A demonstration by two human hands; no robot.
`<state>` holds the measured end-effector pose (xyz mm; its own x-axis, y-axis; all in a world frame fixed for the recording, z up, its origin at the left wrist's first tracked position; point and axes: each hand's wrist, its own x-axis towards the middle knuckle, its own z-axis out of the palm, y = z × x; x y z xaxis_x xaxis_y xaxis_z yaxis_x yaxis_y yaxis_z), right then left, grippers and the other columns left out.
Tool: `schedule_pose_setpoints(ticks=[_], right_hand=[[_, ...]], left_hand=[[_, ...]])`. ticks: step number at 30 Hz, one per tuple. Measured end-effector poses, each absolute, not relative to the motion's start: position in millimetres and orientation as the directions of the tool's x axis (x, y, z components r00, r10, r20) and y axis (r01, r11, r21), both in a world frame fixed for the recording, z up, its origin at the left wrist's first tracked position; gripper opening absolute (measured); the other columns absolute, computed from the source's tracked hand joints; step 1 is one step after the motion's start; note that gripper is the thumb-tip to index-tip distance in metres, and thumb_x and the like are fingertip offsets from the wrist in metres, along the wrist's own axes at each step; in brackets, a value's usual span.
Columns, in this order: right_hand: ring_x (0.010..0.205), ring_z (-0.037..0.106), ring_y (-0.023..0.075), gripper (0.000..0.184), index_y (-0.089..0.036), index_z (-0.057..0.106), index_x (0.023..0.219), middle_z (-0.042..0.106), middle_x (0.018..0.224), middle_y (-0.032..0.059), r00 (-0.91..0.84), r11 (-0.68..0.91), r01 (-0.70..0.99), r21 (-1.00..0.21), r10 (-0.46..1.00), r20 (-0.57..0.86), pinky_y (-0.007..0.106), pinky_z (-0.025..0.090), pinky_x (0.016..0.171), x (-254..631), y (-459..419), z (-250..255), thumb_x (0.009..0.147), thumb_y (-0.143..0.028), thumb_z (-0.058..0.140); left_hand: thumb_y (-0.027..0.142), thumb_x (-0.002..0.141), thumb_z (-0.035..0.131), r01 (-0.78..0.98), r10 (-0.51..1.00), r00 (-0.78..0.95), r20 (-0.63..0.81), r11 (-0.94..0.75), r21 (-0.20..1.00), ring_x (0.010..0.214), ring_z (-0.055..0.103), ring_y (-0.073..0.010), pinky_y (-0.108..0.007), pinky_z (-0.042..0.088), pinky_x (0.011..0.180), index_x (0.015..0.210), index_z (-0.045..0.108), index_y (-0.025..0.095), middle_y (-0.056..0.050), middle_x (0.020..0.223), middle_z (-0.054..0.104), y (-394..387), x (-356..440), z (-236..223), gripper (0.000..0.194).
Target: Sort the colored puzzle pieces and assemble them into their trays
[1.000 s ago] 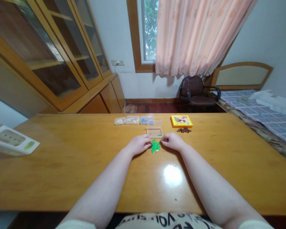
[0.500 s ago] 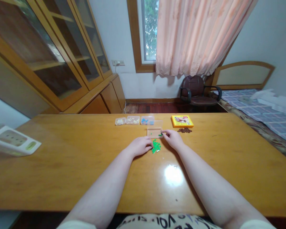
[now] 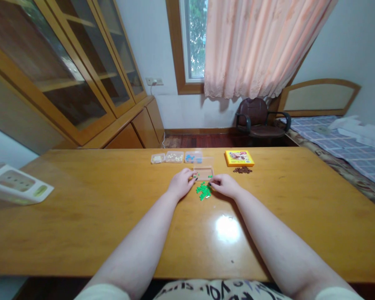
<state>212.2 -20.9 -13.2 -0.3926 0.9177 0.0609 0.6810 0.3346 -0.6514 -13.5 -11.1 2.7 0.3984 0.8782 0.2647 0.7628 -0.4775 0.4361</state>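
Observation:
A small pile of green toy-brick pieces point(image 3: 202, 191) lies on the table in front of a shallow clear plastic box point(image 3: 203, 167), which holds a few green pieces near its front corners. My left hand point(image 3: 181, 183) is at the box's front left corner, with a green speck showing between thumb and fingertips, apparently one small piece. At the right edge of the pile, my right hand point(image 3: 225, 185) has its fingertips pinched together, touching the pieces. Whatever is between those fingers is hidden.
Behind the box stand clear boxes with blue pieces point(image 3: 190, 157), cream pieces point(image 3: 175, 157) and pale pieces point(image 3: 158, 158). A yellow box point(image 3: 239, 158) lies at the back right, with a brown pile of pieces point(image 3: 242, 170) before it. A white device point(image 3: 18, 184) stands far left.
My left hand has moved from the green pile forward to the box's left corner. My right hand has drawn back from the box's right side to the pile.

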Motion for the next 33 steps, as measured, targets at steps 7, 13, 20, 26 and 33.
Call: schedule_pose_setpoints(ticks=[7, 13, 20, 26, 33], right_hand=[[0.051, 0.042, 0.0093, 0.022, -0.017, 0.069, 0.079, 0.054, 0.056, -0.0028, -0.390, 0.333, 0.698, -0.635, 0.919, 0.053, 0.021, 0.028, 0.051, 218.1, -19.6, -11.9, 0.077, -0.031, 0.052], [0.050, 0.041, 0.0093, 0.024, -0.016, 0.069, 0.078, 0.052, 0.054, -0.0030, -0.373, 0.317, 0.704, -0.635, 0.927, 0.049, 0.021, 0.027, 0.050, 217.8, -21.3, -8.7, 0.079, -0.033, 0.051], [0.050, 0.039, 0.0089, 0.023, -0.017, 0.068, 0.077, 0.052, 0.054, -0.0032, -0.391, 0.330, 0.693, -0.641, 0.919, 0.050, 0.021, 0.026, 0.050, 215.7, -22.5, -7.4, 0.079, -0.033, 0.052], [0.051, 0.041, 0.0086, 0.016, -0.017, 0.065, 0.074, 0.052, 0.056, -0.0037, -0.409, 0.326, 0.663, -0.674, 0.912, 0.040, 0.020, 0.028, 0.050, 218.9, -21.0, -10.7, 0.074, -0.028, 0.054], [0.050, 0.042, 0.0077, 0.009, -0.016, 0.062, 0.067, 0.052, 0.054, -0.0047, -0.450, 0.311, 0.656, -0.687, 0.893, -0.026, 0.020, 0.031, 0.050, 221.0, -23.4, -8.1, 0.067, -0.025, 0.059]], left_hand=[[0.027, 0.085, 0.051, 0.670, 0.769, 0.628, 0.115, -0.610, 0.423, 0.089, 0.057, -0.0148, -0.025, 0.044, 0.082, 0.093, 0.066, 0.024, -0.002, 0.096, 0.061, -16.3, -19.8, 3.5, 0.018], [0.028, 0.086, 0.051, 0.671, 0.756, 0.651, 0.072, -0.617, 0.411, 0.093, 0.056, -0.0156, -0.026, 0.043, 0.084, 0.099, 0.066, 0.025, -0.002, 0.100, 0.061, -18.5, -15.2, 4.7, 0.020], [0.030, 0.086, 0.050, 0.661, 0.728, 0.682, 0.068, -0.653, 0.370, 0.087, 0.057, -0.0153, -0.024, 0.043, 0.078, 0.094, 0.066, 0.025, -0.002, 0.094, 0.061, -20.8, -12.3, 6.7, 0.019], [0.027, 0.085, 0.051, 0.655, 0.732, 0.675, 0.095, -0.653, 0.379, 0.087, 0.057, -0.0156, -0.025, 0.044, 0.079, 0.091, 0.066, 0.023, -0.003, 0.093, 0.061, -20.3, -12.2, 5.3, 0.017], [0.031, 0.088, 0.046, 0.750, 0.860, 0.432, 0.274, -0.511, 0.420, 0.094, 0.057, -0.0178, -0.029, 0.044, 0.085, 0.112, 0.059, 0.022, -0.006, 0.104, 0.059, -14.1, -8.3, 1.7, 0.029]])
